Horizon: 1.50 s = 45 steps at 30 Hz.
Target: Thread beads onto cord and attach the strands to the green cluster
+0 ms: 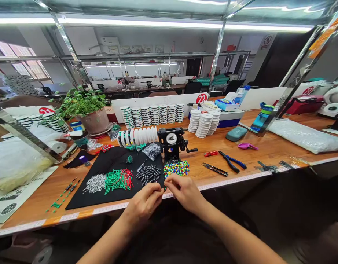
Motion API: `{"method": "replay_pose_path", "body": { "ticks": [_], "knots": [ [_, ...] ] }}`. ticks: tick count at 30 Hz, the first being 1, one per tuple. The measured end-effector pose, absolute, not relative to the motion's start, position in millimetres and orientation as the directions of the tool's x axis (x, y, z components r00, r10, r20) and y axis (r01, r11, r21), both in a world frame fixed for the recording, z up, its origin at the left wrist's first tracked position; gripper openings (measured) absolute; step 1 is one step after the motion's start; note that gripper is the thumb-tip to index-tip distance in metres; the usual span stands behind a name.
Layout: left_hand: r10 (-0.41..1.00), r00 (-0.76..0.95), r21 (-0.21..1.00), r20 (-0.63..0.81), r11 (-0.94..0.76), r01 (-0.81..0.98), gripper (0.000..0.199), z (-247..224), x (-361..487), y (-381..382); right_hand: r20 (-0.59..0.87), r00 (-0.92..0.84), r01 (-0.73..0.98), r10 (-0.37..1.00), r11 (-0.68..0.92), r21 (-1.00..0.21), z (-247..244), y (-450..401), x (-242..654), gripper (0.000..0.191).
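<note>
Both hands meet at the table's front edge, fingertips almost touching. My left hand is closed in a pinch, and my right hand pinches too; whatever lies between the fingers is too small to make out. Just beyond them is a pile of multicoloured beads. Dark tube-shaped pieces lie left of that on a black mat, beside green and red sticks and small silvery pieces. Behind the beads stands a black hand-cranked winder with a row of white spools.
Stacked spools line the back, with white spool stacks beside them. Right of the winder lie thread snips, blue-handled pliers, a red cutter and a pink scoop. A potted plant stands back left.
</note>
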<state>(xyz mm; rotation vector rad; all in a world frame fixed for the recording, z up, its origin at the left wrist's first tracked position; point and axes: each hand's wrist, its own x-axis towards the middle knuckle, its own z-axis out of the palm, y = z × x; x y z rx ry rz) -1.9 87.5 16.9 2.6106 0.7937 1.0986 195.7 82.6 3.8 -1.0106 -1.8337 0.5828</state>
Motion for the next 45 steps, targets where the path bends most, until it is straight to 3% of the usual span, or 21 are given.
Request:
{"method": "replay_pose_path", "body": {
  "ticks": [3,5,7,10,13,16,20,23,25,28,31,33,35,37,40,45],
  "knots": [
    [0.529,0.605,0.342,0.595,-0.848,0.405,0.022,26,-8,99,0.393,-0.27,0.349,0.879,0.47,-0.811,11,107,196,0.023],
    [0.57,0.543,0.38,0.617,-0.82,0.428,0.019,34,-7,102,0.441,-0.218,0.36,0.871,0.492,-0.793,15,110,195,0.022],
    [0.678,0.427,0.509,0.598,-0.733,0.451,0.015,39,-4,100,0.549,-0.148,0.374,0.823,0.56,-0.739,17,102,196,0.02],
    [0.866,0.269,0.79,0.421,-0.496,0.359,0.009,38,2,95,0.731,-0.121,0.415,0.671,0.704,-0.577,16,76,198,0.017],
    [0.95,0.233,0.952,0.208,-0.251,0.174,0.019,32,5,91,0.816,-0.2,0.504,0.542,0.771,-0.389,11,52,201,0.015],
    [0.959,0.259,0.982,0.112,-0.147,0.118,0.022,26,8,88,0.838,-0.343,0.567,0.424,0.805,-0.176,6,42,202,0.019],
    [0.923,0.282,0.924,0.263,-0.325,0.203,0.015,27,12,83,0.815,-0.475,0.578,0.333,0.816,0.004,10,49,201,0.027],
    [0.835,0.328,0.756,0.443,-0.544,0.363,0.01,30,10,80,0.795,-0.442,0.561,0.416,0.82,-0.117,14,63,197,0.031],
    [0.731,0.416,0.598,0.54,-0.682,0.421,0.013,31,5,81,0.724,-0.361,0.52,0.587,0.771,-0.366,16,75,193,0.031],
    [0.569,0.601,0.389,0.562,-0.823,0.415,0.02,31,-5,89,0.426,-0.278,0.337,0.861,0.503,-0.796,19,95,188,0.023],
    [0.461,0.743,0.289,0.485,-0.886,0.362,0.025,31,-10,98,0.199,-0.365,0.19,0.91,0.282,-0.94,23,112,186,0.025],
    [0.467,0.745,0.315,0.476,-0.882,0.351,0.023,31,-7,100,0.195,-0.389,0.193,0.901,0.286,-0.939,26,118,185,0.025],
    [0.569,0.639,0.42,0.518,-0.82,0.389,0.019,32,-1,97,0.244,-0.334,0.215,0.91,0.325,-0.921,28,115,185,0.02],
    [0.717,0.462,0.587,0.522,-0.695,0.416,0.014,31,6,91,0.344,-0.163,0.241,0.925,0.376,-0.895,26,105,187,0.016],
    [0.879,0.268,0.824,0.394,-0.467,0.32,0.01,28,12,82,0.4,0.085,0.216,0.912,0.375,-0.901,16,82,189,0.023],
    [0.939,0.236,0.948,0.252,-0.288,0.137,0.017,23,12,77,0.125,-0.163,-0.039,0.979,0.12,-0.992,-7,52,182,0.027]
  ]
}}
